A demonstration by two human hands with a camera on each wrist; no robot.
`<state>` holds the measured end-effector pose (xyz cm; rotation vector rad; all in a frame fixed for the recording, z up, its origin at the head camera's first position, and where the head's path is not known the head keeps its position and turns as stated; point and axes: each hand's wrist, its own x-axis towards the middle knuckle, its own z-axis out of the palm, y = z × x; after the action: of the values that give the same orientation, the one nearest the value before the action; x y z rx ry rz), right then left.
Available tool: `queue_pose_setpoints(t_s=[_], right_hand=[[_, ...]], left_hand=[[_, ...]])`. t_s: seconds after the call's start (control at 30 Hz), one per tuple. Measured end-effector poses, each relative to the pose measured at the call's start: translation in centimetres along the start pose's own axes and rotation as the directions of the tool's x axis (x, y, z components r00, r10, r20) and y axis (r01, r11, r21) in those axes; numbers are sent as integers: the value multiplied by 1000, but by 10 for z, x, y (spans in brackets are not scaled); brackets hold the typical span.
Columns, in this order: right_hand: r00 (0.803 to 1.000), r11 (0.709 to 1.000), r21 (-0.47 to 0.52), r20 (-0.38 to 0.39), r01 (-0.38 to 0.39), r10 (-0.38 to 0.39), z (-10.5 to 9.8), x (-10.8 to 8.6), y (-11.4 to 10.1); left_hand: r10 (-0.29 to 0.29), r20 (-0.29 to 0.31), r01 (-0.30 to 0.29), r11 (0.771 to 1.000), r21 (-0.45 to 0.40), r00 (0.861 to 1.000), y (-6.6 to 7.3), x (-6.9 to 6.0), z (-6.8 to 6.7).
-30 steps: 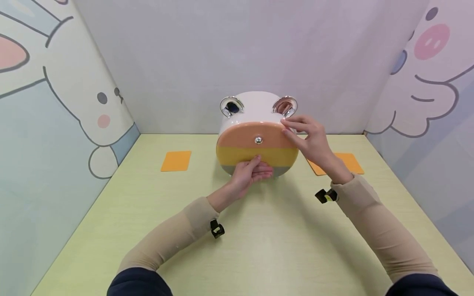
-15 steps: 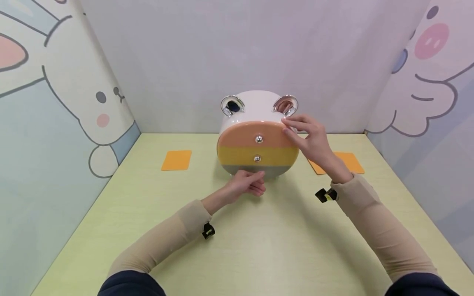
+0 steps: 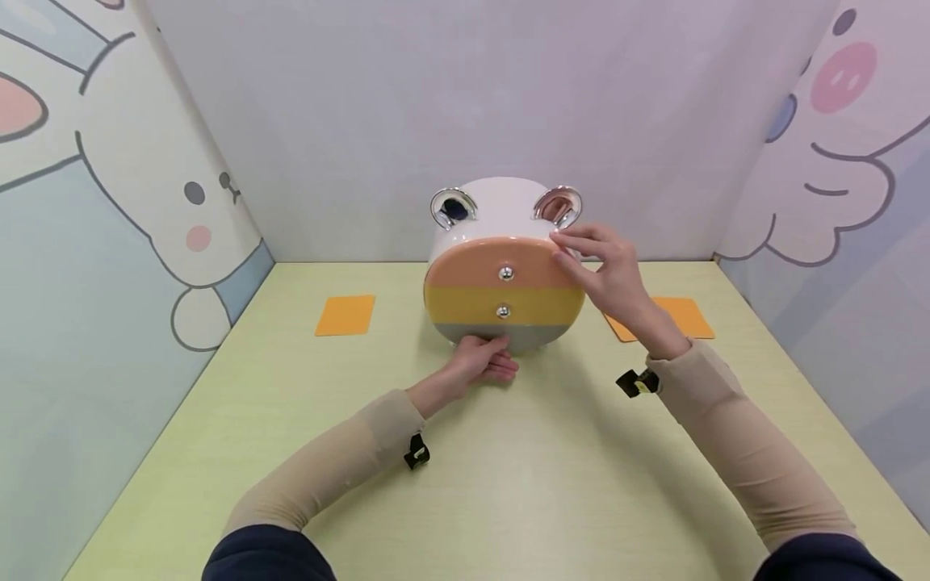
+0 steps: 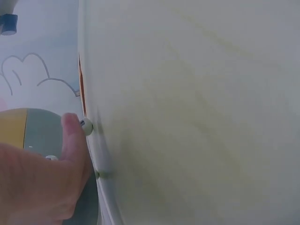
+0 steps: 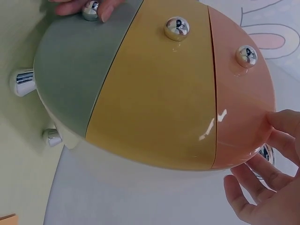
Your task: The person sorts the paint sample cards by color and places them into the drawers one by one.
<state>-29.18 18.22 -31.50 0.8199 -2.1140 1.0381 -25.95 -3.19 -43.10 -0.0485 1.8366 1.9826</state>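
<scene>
A small drawer cabinet (image 3: 465,270) with silver ear shapes stands at the back of the table. Its rounded front is banded in orange, yellow and grey-green, and all drawers look flush. With thumb and fingers, my left hand (image 3: 475,365) pinches the silver knob (image 5: 90,10) of the grey-green bottom drawer (image 5: 70,65); in the head view that knob is hidden behind the hand. My right hand (image 3: 610,270) holds the cabinet's upper right edge, digits on its front and side. The yellow drawer's knob (image 5: 176,29) and the orange drawer's knob (image 5: 246,56) are untouched.
An orange square (image 3: 345,315) lies flat left of the cabinet, and more orange pieces (image 3: 686,317) lie partly under the right forearm. A pale wall (image 3: 349,161) rises behind the table. Cartoon-printed panels (image 3: 94,282) flank both sides.
My left hand has come down from the yellow drawer's knob to the bottom drawer's knob, leaving the yellow one uncovered. My right hand stays on the cabinet's edge.
</scene>
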Motion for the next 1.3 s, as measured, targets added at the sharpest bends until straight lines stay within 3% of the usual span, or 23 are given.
queue_pose_setpoints(t_s=[0.2,0.4,0.93,1.3], right_hand=[[1000,1000,-2,-12,2,-2,-1,0,-2],[1000,1000,-8,-10,5,-5,2,0,-3],[1000,1000,-2,-7,1,-1,0,-1,-5],[1000,1000,6,-15,6,-6,0,-1,-7]], left_hand=[[39,-60,-38,999,12,997,0,-3,5],[10,-80,-11,1000,-2,997,-5,-9,5],[-52,24,53,998,-42,998,-21,-56,17],[-66,21,67,997,-34,998,-30,-85,22]])
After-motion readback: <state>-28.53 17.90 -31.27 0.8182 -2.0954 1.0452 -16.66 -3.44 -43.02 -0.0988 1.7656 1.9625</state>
